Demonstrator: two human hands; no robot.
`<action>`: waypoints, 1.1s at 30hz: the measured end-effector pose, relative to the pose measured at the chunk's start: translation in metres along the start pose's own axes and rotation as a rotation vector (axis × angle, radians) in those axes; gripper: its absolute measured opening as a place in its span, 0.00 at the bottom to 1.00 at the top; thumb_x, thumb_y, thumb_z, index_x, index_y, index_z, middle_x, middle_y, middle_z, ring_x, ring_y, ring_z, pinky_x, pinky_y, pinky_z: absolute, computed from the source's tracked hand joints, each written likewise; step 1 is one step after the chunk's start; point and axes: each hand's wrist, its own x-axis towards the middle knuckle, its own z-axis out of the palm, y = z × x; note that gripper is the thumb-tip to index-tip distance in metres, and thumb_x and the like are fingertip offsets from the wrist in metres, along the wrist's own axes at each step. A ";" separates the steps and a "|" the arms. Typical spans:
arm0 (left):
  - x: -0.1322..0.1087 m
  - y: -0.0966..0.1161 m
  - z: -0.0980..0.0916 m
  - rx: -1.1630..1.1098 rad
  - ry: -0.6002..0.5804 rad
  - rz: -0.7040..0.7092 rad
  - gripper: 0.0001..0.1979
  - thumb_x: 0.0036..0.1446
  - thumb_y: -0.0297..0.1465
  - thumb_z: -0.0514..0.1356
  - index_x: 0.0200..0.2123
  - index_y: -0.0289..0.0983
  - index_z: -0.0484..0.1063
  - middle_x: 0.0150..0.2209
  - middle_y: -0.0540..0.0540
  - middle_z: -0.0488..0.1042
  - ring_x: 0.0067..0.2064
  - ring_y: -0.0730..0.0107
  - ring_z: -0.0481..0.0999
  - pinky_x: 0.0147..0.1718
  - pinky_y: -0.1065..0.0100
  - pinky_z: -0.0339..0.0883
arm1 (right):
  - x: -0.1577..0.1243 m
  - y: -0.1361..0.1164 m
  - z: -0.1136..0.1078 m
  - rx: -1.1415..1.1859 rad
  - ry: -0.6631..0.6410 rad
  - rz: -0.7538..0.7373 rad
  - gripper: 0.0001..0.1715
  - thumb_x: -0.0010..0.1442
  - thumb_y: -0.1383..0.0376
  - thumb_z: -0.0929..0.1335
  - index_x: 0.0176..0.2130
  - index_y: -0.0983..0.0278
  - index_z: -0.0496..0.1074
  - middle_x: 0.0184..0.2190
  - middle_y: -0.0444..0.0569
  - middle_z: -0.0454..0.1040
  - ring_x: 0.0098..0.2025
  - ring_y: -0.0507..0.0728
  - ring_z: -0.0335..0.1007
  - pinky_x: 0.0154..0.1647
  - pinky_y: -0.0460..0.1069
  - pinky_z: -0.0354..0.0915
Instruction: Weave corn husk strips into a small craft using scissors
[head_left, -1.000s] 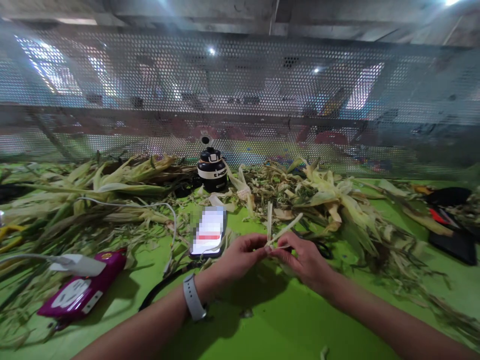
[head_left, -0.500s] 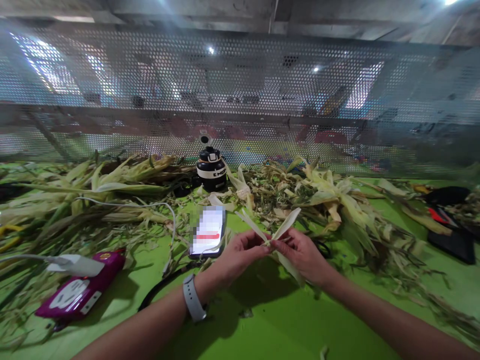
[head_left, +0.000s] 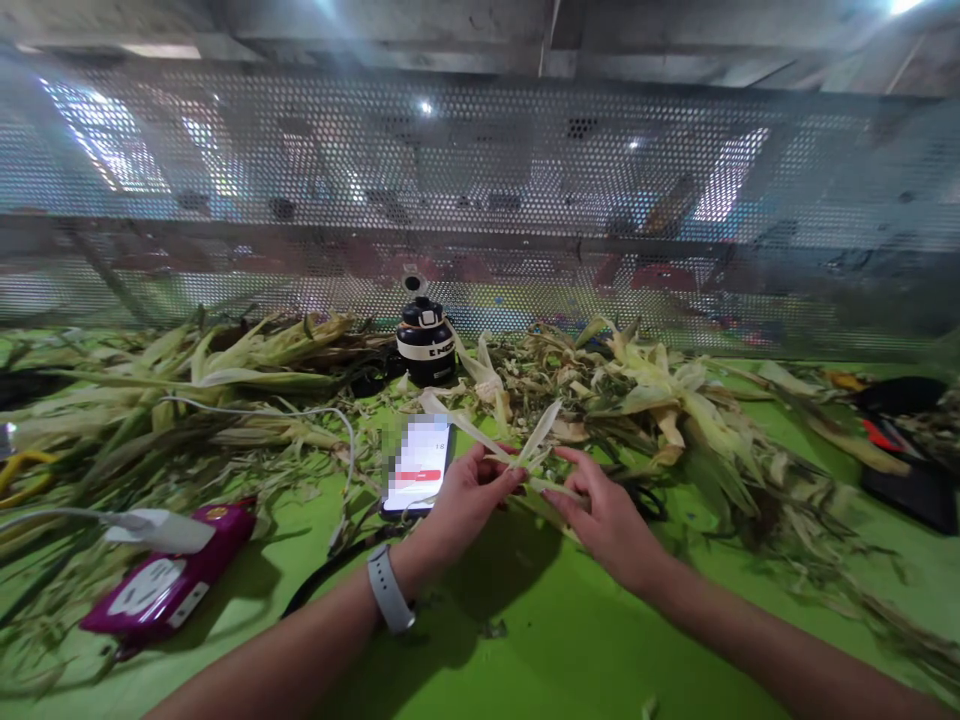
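Observation:
Pale corn husk strips (head_left: 541,432) cross one another above the green table. My left hand (head_left: 474,490), with a grey band on its wrist, pinches them between thumb and fingers where they meet. Just right of that point is my right hand (head_left: 609,515), its index finger and thumb apart. One husk strip runs close to its thumb; whether they touch is hard to see. A lit phone (head_left: 418,470) lies left of my left hand, its screen partly blurred out.
Behind the phone stands a black bottle (head_left: 426,345) with its lid up. Husk heaps lie at the left (head_left: 172,400) and right (head_left: 675,400). A purple case (head_left: 169,590) with a white plug and cable sits front left. A perforated metal panel (head_left: 487,200) closes the back.
My right hand's thumb and index finger have parted from the husk and moved slightly right. My left hand, still pinching the strips, has shifted a little left.

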 end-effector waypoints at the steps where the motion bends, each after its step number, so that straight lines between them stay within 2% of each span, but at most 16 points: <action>1: 0.001 0.000 -0.001 0.034 -0.002 0.013 0.15 0.50 0.37 0.65 0.37 0.34 0.70 0.29 0.49 0.73 0.31 0.72 0.71 0.28 0.71 0.62 | -0.001 0.000 -0.001 -0.120 0.035 -0.090 0.21 0.66 0.58 0.60 0.54 0.66 0.62 0.27 0.46 0.70 0.29 0.55 0.67 0.30 0.50 0.64; 3: 0.002 -0.001 -0.001 0.126 -0.008 0.044 0.12 0.50 0.37 0.64 0.33 0.33 0.71 0.30 0.47 0.74 0.31 0.71 0.71 0.30 0.70 0.63 | -0.002 0.001 -0.002 -0.333 0.069 -0.293 0.15 0.68 0.63 0.58 0.46 0.66 0.69 0.30 0.51 0.72 0.32 0.57 0.68 0.34 0.51 0.64; 5: 0.002 -0.001 -0.002 0.226 -0.027 0.065 0.10 0.50 0.35 0.63 0.31 0.33 0.73 0.29 0.47 0.73 0.31 0.70 0.70 0.31 0.69 0.63 | -0.001 0.002 -0.004 -0.511 0.089 -0.462 0.17 0.68 0.66 0.57 0.38 0.66 0.72 0.30 0.53 0.72 0.33 0.58 0.67 0.35 0.53 0.64; 7: 0.001 0.001 -0.001 0.296 -0.081 0.073 0.08 0.50 0.34 0.63 0.30 0.34 0.73 0.29 0.47 0.74 0.32 0.69 0.70 0.32 0.69 0.63 | 0.000 0.002 -0.007 -0.602 0.133 -0.546 0.16 0.67 0.66 0.58 0.36 0.66 0.73 0.32 0.54 0.72 0.36 0.60 0.67 0.38 0.54 0.64; 9: -0.001 0.003 0.000 0.319 -0.158 0.065 0.08 0.50 0.33 0.62 0.32 0.34 0.74 0.31 0.46 0.75 0.33 0.68 0.71 0.33 0.68 0.63 | 0.003 0.002 -0.010 -0.580 0.173 -0.569 0.14 0.66 0.66 0.60 0.36 0.65 0.72 0.39 0.56 0.73 0.42 0.62 0.67 0.44 0.56 0.63; 11: -0.002 0.005 0.001 0.314 -0.205 0.037 0.10 0.50 0.34 0.62 0.35 0.34 0.75 0.33 0.45 0.75 0.33 0.69 0.71 0.32 0.68 0.63 | 0.005 0.001 -0.013 -0.482 0.160 -0.515 0.12 0.66 0.65 0.60 0.36 0.64 0.71 0.40 0.56 0.73 0.44 0.61 0.68 0.45 0.56 0.63; 15: -0.005 0.007 0.000 0.244 -0.227 -0.002 0.15 0.49 0.33 0.63 0.40 0.34 0.73 0.34 0.45 0.74 0.32 0.70 0.70 0.31 0.68 0.63 | 0.006 -0.001 -0.014 -0.213 0.025 -0.231 0.13 0.66 0.60 0.60 0.35 0.63 0.68 0.31 0.49 0.75 0.33 0.57 0.70 0.34 0.50 0.64; 17: -0.006 0.008 0.000 0.159 -0.227 0.002 0.15 0.49 0.33 0.63 0.41 0.36 0.72 0.35 0.47 0.73 0.33 0.71 0.70 0.32 0.69 0.63 | 0.006 -0.002 -0.013 -0.093 0.002 -0.139 0.14 0.66 0.58 0.60 0.35 0.63 0.68 0.30 0.47 0.75 0.33 0.56 0.70 0.34 0.49 0.63; 20: -0.007 0.005 0.002 0.046 -0.229 -0.026 0.14 0.51 0.35 0.63 0.40 0.37 0.71 0.32 0.50 0.71 0.32 0.72 0.69 0.32 0.70 0.62 | 0.005 -0.003 -0.011 -0.001 0.027 -0.085 0.15 0.65 0.55 0.60 0.35 0.63 0.67 0.29 0.46 0.73 0.33 0.56 0.69 0.34 0.48 0.62; 24: -0.008 0.000 0.006 -0.019 -0.251 -0.016 0.18 0.49 0.40 0.66 0.40 0.36 0.69 0.31 0.51 0.70 0.32 0.73 0.68 0.32 0.70 0.62 | 0.003 -0.002 -0.007 0.062 0.042 -0.051 0.16 0.64 0.55 0.61 0.34 0.63 0.67 0.28 0.45 0.72 0.31 0.55 0.67 0.33 0.48 0.61; 28: -0.009 -0.005 0.009 -0.049 -0.210 -0.014 0.18 0.49 0.41 0.66 0.40 0.36 0.69 0.31 0.49 0.70 0.33 0.72 0.69 0.32 0.69 0.63 | 0.003 0.002 -0.002 0.158 0.027 -0.001 0.16 0.63 0.53 0.61 0.35 0.63 0.67 0.27 0.44 0.71 0.29 0.54 0.66 0.30 0.47 0.61; 33: -0.010 -0.007 0.011 -0.038 -0.140 0.017 0.18 0.50 0.42 0.65 0.38 0.36 0.68 0.28 0.52 0.68 0.30 0.75 0.66 0.29 0.72 0.60 | 0.004 0.006 0.003 0.262 0.009 0.047 0.17 0.62 0.51 0.62 0.38 0.62 0.65 0.28 0.44 0.70 0.27 0.53 0.65 0.26 0.46 0.63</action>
